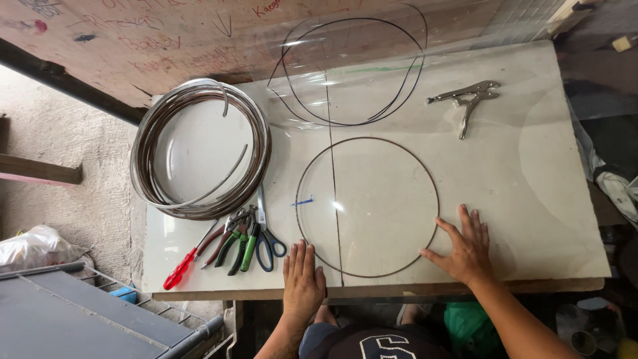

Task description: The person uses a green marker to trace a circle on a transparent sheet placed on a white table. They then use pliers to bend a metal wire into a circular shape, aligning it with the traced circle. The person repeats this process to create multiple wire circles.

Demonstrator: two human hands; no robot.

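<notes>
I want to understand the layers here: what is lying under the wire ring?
Under the wire ring lies a clear plastic sheet on a pale board. Both hands, left hand and right hand, press near the ring. What the board rests on is hidden.

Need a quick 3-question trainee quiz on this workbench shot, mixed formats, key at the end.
1. True or false: both hands lie flat on the clear plastic sheet, one on each side of the thin brown wire ring.
2. Which tool lies alone near the far right of the pale board?
A. silver locking pliers
B. blue-handled scissors
C. red-handled screwdriver
3. Fill in: the large coil of grey-brown wire lies to the ____ of the ring.

Key:
1. True: left hand by the ring's lower left edge, right hand at its lower right edge.
2. A
3. left
</notes>
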